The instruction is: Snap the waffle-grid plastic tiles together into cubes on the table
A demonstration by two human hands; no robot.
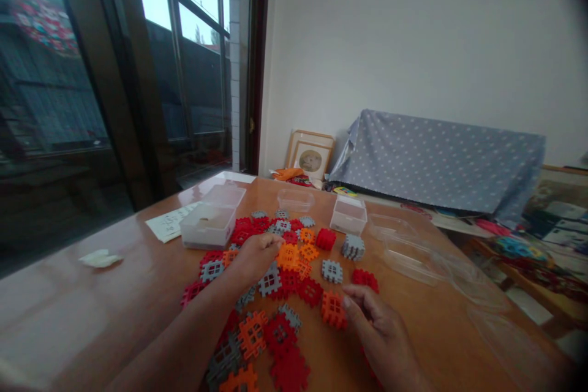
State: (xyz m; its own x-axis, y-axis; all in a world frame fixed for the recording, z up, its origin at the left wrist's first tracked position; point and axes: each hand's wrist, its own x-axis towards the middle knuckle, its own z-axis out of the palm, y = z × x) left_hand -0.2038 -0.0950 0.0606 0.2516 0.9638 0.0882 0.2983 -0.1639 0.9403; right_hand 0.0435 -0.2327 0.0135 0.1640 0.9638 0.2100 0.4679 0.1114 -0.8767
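Interlocking plastic window-pattern tiles in red, grey and orange lie in a loose heap across the table. My left hand (258, 253) reaches over the heap with curled fingers. At its fingertips is a bright orange tile (288, 256), which it appears to pinch. Lower right, my right hand (379, 323) has thumb and forefinger closed at the right edge of a small stack of orange tiles (333, 310). Beyond it stand a grey tile stack (353, 247) and a red tile stack (326, 239). A single grey tile (331, 271) and more red tiles (365, 280) lie near that hand.
An open clear plastic box (207, 226) stands left of the heap, beside a written paper sheet (171, 222). A smaller box (348, 215) is at the back. Clear lids and trays (411, 258) line the right side. A crumpled tissue (100, 258) lies far left.
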